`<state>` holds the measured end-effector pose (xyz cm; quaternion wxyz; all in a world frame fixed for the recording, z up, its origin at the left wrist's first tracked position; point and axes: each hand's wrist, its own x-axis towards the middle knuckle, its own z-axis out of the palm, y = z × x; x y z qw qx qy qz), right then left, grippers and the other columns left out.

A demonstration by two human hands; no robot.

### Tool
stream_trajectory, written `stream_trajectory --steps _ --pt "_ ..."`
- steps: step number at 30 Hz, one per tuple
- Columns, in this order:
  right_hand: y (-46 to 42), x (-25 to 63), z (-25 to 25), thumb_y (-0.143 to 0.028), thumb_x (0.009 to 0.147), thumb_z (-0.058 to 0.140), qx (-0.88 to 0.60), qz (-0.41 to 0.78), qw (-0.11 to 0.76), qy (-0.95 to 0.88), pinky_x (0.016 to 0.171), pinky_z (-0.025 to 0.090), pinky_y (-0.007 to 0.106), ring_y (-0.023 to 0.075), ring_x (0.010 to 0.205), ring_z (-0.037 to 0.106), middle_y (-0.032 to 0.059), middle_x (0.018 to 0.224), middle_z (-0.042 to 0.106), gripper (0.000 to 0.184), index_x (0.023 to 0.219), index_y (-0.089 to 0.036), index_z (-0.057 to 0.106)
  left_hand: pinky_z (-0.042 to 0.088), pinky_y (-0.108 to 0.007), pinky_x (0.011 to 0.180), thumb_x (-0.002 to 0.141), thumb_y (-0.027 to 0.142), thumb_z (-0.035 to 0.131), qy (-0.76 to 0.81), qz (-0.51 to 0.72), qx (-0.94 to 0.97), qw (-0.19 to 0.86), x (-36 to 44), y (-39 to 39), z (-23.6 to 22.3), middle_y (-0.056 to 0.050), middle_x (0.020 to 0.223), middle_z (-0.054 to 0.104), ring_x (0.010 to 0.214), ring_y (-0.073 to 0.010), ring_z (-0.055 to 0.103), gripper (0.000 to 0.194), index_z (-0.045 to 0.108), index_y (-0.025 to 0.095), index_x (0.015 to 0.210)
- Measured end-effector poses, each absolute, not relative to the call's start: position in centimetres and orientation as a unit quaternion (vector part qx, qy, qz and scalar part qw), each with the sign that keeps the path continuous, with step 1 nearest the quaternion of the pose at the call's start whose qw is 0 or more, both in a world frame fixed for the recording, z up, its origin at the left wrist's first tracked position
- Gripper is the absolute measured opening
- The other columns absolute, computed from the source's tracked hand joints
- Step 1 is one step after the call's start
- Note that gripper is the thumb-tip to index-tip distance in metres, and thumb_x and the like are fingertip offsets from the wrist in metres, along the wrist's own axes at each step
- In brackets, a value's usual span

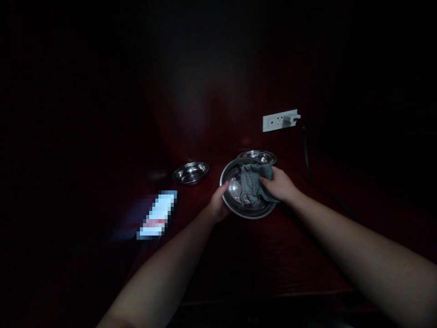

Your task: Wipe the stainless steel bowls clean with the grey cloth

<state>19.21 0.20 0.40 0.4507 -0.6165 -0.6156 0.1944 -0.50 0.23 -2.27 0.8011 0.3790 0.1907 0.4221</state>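
Observation:
Tilted toward me, a shiny metal bowl (234, 193) is gripped at its left rim by my left hand (219, 202). The thumb lies over the rim, and the other fingers are hidden behind the bowl. My right hand (280, 184) is closed on a grey-green cloth (251, 182), which covers the right part of the bowl's inside and hangs over its right rim. Just behind the held bowl, partly covered by it, is a second metal bowl (261, 156). A third, shallow metal bowl (191, 173) rests to the left of my left hand.
A lit screen (157, 216), blurred into blocks, stands at the left beside my left forearm. On the back wall is a white socket plate (273, 122) with a plug in it. A dark cable (306, 150) runs down at the right. The dark red surface (259, 259) is dimly lit.

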Motion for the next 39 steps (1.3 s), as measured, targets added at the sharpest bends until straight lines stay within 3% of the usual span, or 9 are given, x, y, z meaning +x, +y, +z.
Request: stream_trajectory --steps 23,39 --pt "0.67 19.47 -0.08 -0.023 0.076 0.051 -0.619 0.198 0.453 -0.611 0.078 0.047 0.032 0.0193 0.083 0.062 0.0075 0.093 0.067 0.022 0.096 -0.016 0.059 0.029 -0.045 0.104 0.079 0.043 0.049 0.214 0.424 0.368 0.799 -0.35 0.19 -2.09 -0.013 0.1 0.068 0.114 -0.029 0.053 0.046 0.06 0.01 0.11" --pt "0.72 19.52 -0.13 -0.022 0.075 0.054 -0.611 0.203 0.453 -0.616 0.079 0.047 0.033 0.0197 0.083 0.063 0.0086 0.093 0.067 0.023 0.096 -0.015 0.06 0.03 -0.043 0.104 0.08 0.041 0.048 0.221 0.428 0.364 0.797 -0.22 0.12 -1.8 -0.012 0.106 0.067 0.114 -0.0282 0.053 0.046 0.059 0.01 0.112"
